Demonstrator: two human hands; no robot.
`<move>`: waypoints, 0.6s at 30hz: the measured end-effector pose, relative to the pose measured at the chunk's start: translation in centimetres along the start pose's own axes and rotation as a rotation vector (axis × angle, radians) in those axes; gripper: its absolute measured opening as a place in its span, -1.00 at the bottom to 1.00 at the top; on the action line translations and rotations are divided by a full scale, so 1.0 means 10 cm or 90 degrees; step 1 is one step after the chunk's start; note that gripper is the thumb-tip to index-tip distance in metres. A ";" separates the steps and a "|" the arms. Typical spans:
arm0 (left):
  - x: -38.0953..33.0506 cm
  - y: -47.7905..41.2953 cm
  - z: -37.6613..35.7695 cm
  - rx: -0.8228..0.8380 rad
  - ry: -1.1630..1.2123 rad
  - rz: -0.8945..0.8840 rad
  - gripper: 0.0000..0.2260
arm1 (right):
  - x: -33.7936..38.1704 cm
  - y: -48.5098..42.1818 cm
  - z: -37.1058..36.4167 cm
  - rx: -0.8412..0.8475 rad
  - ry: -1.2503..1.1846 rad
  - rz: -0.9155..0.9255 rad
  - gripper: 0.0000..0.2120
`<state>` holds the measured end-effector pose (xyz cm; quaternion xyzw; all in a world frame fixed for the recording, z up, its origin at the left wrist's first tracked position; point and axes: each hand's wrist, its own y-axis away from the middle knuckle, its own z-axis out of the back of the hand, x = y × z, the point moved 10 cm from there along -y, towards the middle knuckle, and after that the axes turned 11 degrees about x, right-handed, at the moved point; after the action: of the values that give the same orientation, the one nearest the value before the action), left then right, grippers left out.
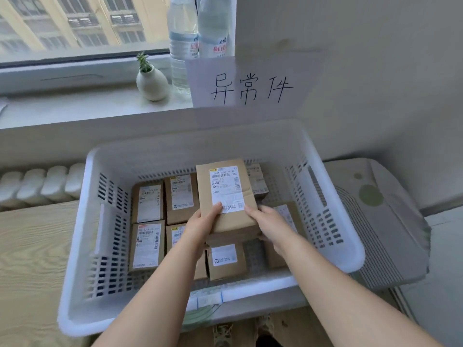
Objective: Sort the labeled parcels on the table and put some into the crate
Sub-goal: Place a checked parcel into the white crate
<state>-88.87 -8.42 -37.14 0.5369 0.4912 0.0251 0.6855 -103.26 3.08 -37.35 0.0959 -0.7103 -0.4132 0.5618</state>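
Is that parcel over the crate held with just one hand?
No, the left hand and the right hand both grip the parcel at its near end, above the crate.

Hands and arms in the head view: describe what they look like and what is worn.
The left hand and right hand are bare: no gloves, rings or watch show. The left forearm and right forearm are bare too, with no sleeve in view.

Both forearms extended forward; left hand (204, 225) and right hand (268, 225) grip parcel (225, 194), thumbs on top.
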 end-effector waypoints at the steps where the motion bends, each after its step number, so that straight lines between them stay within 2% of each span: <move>1: 0.02 -0.07 0.05 -0.017 0.007 0.003 -0.63 | -0.01 -0.11 -0.03 0.015 0.008 -0.011 -0.57; 5: 0.12 -0.39 0.22 -0.083 0.033 0.022 -0.63 | -0.07 -0.56 -0.10 0.074 0.068 -0.038 -0.54; 10: 0.08 -0.73 0.28 -0.141 0.041 0.003 -0.71 | -0.06 -1.00 -0.04 0.085 0.110 -0.036 -0.53; 14: 0.03 -0.99 0.47 -0.212 0.000 0.000 -0.60 | -0.06 -1.30 -0.10 0.106 0.137 -0.041 -0.55; 18: 0.04 -1.09 0.63 -0.250 -0.012 0.004 -0.58 | -0.08 -1.47 -0.23 0.131 0.151 -0.041 -0.53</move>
<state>-89.58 -17.23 -46.06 0.3945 0.4688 0.1178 0.7815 -105.83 -6.94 -48.05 0.2239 -0.6740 -0.3417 0.6154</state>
